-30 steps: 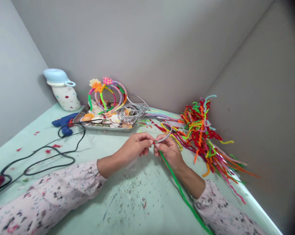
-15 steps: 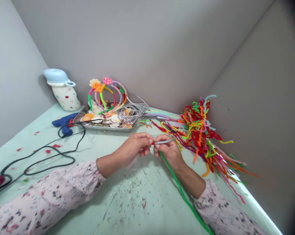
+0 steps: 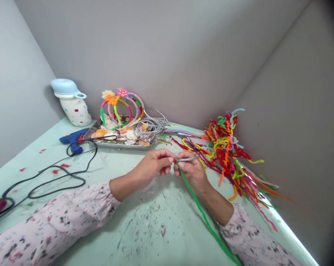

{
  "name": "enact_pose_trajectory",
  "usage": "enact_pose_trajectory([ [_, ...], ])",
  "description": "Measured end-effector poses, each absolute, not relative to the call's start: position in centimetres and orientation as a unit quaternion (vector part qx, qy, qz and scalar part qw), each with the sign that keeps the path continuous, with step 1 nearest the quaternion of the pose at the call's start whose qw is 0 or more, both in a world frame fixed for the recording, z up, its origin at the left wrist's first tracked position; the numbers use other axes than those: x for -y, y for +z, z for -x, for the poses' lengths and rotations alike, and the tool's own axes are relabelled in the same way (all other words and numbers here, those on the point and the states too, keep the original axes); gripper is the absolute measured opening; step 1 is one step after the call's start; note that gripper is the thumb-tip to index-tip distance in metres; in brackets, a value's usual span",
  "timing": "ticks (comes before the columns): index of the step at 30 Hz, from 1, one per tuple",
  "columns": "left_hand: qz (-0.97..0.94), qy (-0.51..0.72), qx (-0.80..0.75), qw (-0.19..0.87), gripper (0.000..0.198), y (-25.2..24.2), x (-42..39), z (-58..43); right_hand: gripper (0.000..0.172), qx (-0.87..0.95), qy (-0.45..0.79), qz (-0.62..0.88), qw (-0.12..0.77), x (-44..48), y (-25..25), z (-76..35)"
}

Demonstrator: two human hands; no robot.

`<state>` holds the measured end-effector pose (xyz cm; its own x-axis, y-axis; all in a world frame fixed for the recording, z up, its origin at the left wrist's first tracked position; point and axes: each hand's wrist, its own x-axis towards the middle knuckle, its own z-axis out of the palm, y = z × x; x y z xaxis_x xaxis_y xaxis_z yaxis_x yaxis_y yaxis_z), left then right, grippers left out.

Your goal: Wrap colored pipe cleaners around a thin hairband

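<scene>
Over the middle of the table my hands meet, fingertips almost touching. Between thumb and finger, my left hand (image 3: 158,162) pinches a grey band at a small red fuzzy part (image 3: 175,160). My right hand (image 3: 193,173) is closed on a green pipe cleaner (image 3: 198,207), its thumb pressing near the upper end. That pipe cleaner lies against the band beside the red part and trails down to the bottom edge, over my right forearm. The grey band (image 3: 187,159) curves across the right fingers; how much of it is hidden behind them I cannot tell.
A metal tray (image 3: 125,146) holds shells, coiled grey wires (image 3: 152,127) and fuzzy flower headbands (image 3: 122,107). Left of it are a blue glue gun (image 3: 74,138), its black cord (image 3: 58,188) and a bottle (image 3: 74,107). Bundled pipe cleaners (image 3: 228,144) lie at right, near scissors (image 3: 194,146).
The green pipe cleaner's upper end now shows across the band beside the red part, where it came from under my right fingers before. Both hands stay nearly in place.
</scene>
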<state>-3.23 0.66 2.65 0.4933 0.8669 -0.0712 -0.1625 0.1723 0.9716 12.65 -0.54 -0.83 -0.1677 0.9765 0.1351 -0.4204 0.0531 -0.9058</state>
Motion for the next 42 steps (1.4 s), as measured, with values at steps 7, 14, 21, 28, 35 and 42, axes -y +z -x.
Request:
enact_pose_trajectory([
  [7,-0.521,0.374,-0.351,0.683,0.02,2.6,-0.6,3.03,0.019,0.434,0.621,0.332,0.562,0.39,-0.82,-12.57],
  [14,-0.52,0.356,-0.373,0.681,0.032,2.57,-0.62,3.09,0.018,0.453,0.62,0.331,0.548,0.47,-0.72,-12.62],
  [21,-0.508,0.351,-0.361,0.698,0.029,2.69,-0.64,3.23,0.02,0.466,0.607,0.333,0.551,0.42,-0.78,-12.57],
  [28,-0.528,0.346,-0.365,0.684,0.028,2.79,-0.69,3.25,0.021,0.476,0.602,0.338,0.545,0.39,-0.81,-12.64],
  [35,-0.57,0.358,-0.363,0.644,0.029,2.47,-0.83,3.24,0.022,0.473,0.602,0.338,0.547,0.47,-0.81,-12.6],
  [42,-0.597,0.367,-0.389,0.599,0.027,2.67,-0.63,3.08,0.023,0.45,0.625,0.33,0.547,0.49,-0.89,-12.52],
])
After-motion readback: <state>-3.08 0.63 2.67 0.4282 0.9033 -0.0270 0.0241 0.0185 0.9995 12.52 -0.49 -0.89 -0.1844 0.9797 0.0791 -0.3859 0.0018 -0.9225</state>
